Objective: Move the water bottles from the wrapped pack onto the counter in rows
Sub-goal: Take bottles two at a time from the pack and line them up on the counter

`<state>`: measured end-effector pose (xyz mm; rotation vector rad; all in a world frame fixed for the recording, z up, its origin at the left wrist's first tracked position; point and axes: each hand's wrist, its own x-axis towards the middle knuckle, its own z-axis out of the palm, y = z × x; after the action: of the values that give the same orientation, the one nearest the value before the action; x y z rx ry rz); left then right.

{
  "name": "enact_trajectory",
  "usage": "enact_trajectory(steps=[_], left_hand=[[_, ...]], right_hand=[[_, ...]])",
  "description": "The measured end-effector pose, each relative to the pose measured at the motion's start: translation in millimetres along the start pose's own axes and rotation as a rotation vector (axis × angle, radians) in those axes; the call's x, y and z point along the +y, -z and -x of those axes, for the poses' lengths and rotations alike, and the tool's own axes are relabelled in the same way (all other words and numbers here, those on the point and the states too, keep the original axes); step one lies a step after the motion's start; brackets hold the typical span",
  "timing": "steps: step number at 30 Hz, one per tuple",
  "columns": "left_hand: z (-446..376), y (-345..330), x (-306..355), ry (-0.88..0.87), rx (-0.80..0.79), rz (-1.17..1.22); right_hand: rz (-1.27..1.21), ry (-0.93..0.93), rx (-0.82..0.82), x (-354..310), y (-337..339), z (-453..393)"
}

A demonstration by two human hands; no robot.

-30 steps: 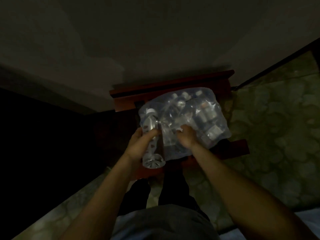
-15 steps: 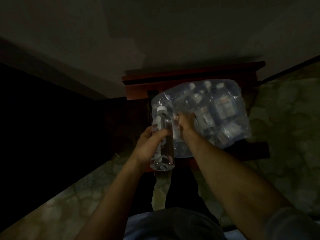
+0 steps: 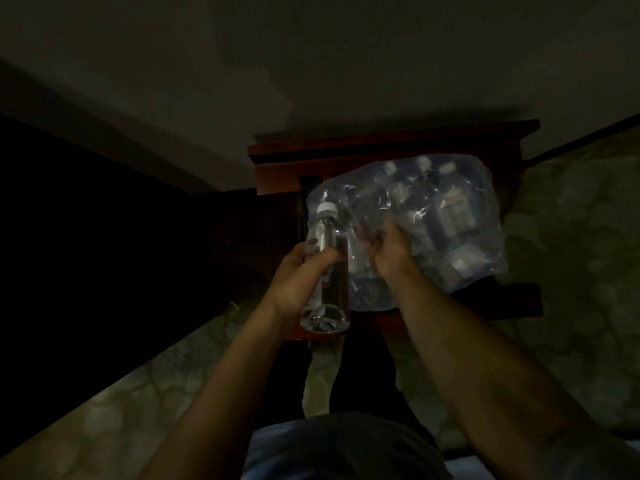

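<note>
Water bottles still in the wrapped pack sit under crumpled clear film on a reddish-brown wooden stand, which serves as the landmark in this dim head view. One clear bottle with a white cap is out of the pack, held just beside its near-left edge by the left hand, whose fingers close around its middle. The right hand pinches the film at the pack's near edge, fingers closed on the plastic.
</note>
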<state>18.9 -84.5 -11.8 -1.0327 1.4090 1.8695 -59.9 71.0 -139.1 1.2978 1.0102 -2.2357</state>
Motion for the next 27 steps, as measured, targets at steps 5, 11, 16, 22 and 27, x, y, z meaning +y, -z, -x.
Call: enact_trajectory(steps=[5, 11, 16, 22, 27], left_hand=[[4, 0, -1, 0.024, -0.020, -0.020], [12, 1, 3, 0.016, 0.006, -0.041], [19, -4, 12, -0.001, 0.010, -0.035], [22, -31, 23, -0.031, -0.028, -0.036], [34, -44, 29, -0.031, -0.090, -0.100]], right_hand=[[0.096, -0.138, -0.021, -9, 3, -8], [0.252, -0.119, 0.024, -14, -1, -6], [0.288, -0.100, 0.041, -25, 9, 17], [0.372, -0.155, 0.139, -52, 25, 64], [0.558, -0.241, 0.203, -79, 25, 102]])
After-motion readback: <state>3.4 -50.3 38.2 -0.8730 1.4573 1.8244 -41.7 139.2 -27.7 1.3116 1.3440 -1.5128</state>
